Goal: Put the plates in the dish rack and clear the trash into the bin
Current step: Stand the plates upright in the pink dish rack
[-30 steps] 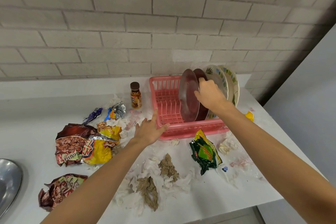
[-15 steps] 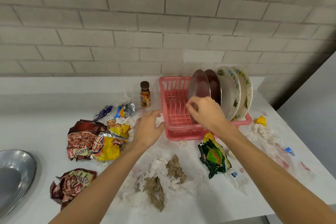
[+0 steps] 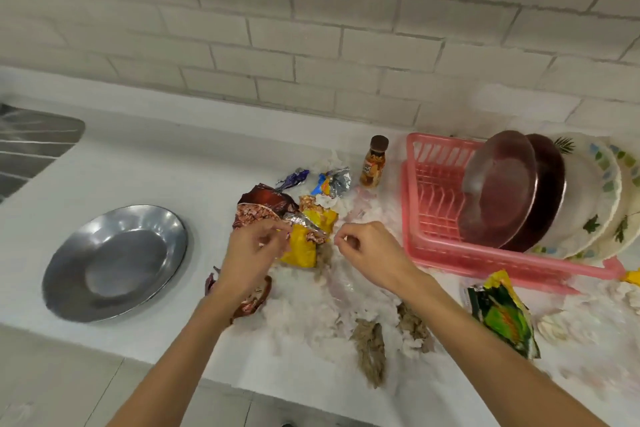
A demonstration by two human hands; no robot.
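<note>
Racked plates: four racked plates (image 3: 498,191) standing on edge, leaning against one another, in the pink dish rack (image 3: 433,191) at the right of the frame; this share judged done.
Plate left out: one steel plate (image 3: 114,260) lying flat on the counter (image 3: 156,177) at centre left, well apart from the rack; yet to be racked.
Trash, centre: yellow wrapper (image 3: 304,246), brown wrapper (image 3: 263,203), silver-blue wrapper (image 3: 332,182) and purple wrapper (image 3: 293,178) bunched just left of the rack; none cleared.
Trash, lower part: green wrapper (image 3: 502,312) at lower right, in front of the rack; tissue scraps (image 3: 304,319) strewn across the lower middle.
Bin: not in view.
Left hand (image 3: 254,253): fingers curled, over the meeting of brown and yellow wrappers; blurred, so cannot tell whether pinching or merely touching.
Right hand (image 3: 367,253): just right of the yellow wrapper, thumb and forefinger drawn together, perhaps on a white scrap; too blurred to tell.
Step in hand: probably the start of gathering the centre wrappers.
Progress: judged under half; one plate and all visible trash outstanding.
Bottle (image 3: 375,161): upright between trash and rack; unclear whether rubbish.
</note>
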